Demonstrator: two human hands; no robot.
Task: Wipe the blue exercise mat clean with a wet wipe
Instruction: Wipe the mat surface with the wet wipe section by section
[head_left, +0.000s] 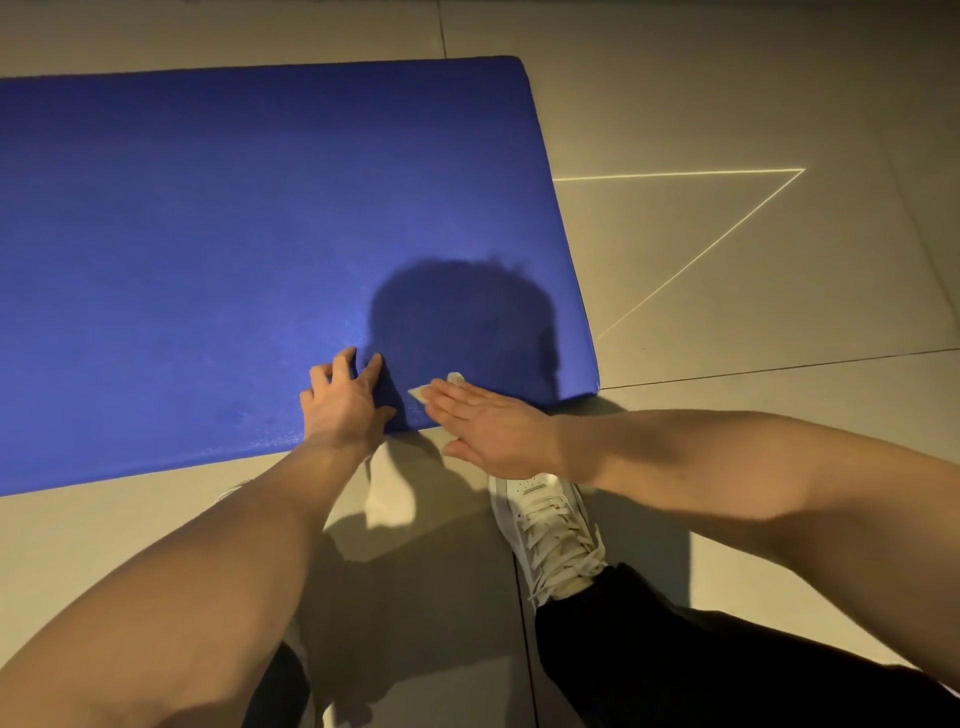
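The blue exercise mat (234, 249) lies flat on the floor and fills the upper left of the view. My left hand (345, 402) rests on the mat's near edge with its fingers spread, holding nothing. My right hand (488, 423) lies flat, palm down, at the same near edge, pressing a white wet wipe (439, 387) onto the mat. Only the wipe's corners show past the fingertips. The two hands are a short gap apart.
Grey floor tiles (727, 104) surround the mat, with a bright thin triangle of light (727, 234) to the right. My white laced shoe (550, 530) and dark trouser leg (701, 660) sit just below the right hand. A pale object (387, 493) lies on the floor beneath the left wrist.
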